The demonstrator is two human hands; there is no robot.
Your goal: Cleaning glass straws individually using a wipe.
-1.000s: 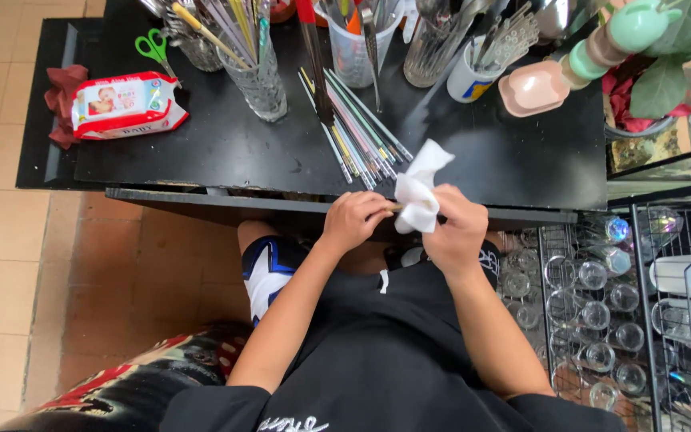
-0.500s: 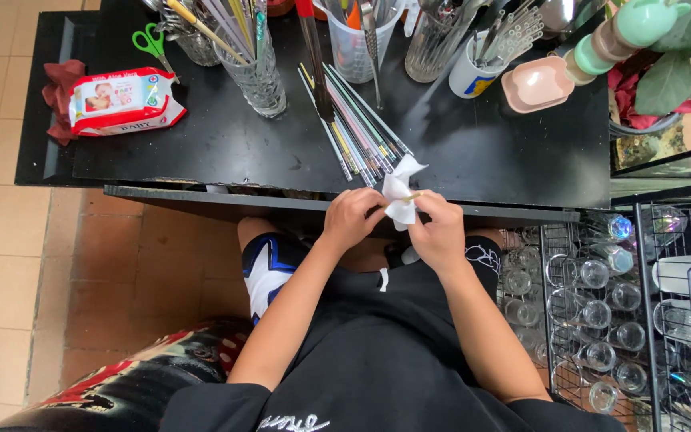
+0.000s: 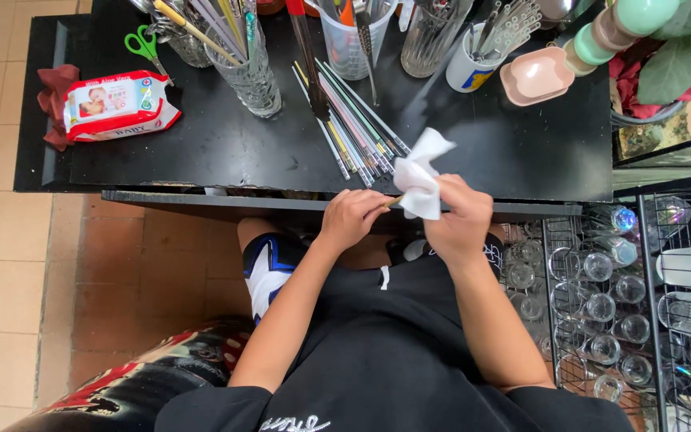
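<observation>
My left hand (image 3: 351, 218) grips one end of a thin wooden stick (image 3: 394, 202) at the front edge of the black table (image 3: 225, 148). My right hand (image 3: 459, 218) holds a crumpled white wipe (image 3: 420, 176) wrapped around the stick's other end, which is hidden inside it. Just beyond my hands, a bundle of several long thin sticks (image 3: 353, 124) lies flat on the table.
A red pack of wet wipes (image 3: 118, 106) and green scissors (image 3: 147, 46) lie at the left. Glass and plastic jars (image 3: 249, 72) holding utensils line the back, with a pink dish (image 3: 539, 74). A wire rack of glasses (image 3: 601, 304) stands at my right.
The wipe first closed in toward my left hand, then slid right along the stick. My right hand now sits further right, and a short piece of stick shows between the hands.
</observation>
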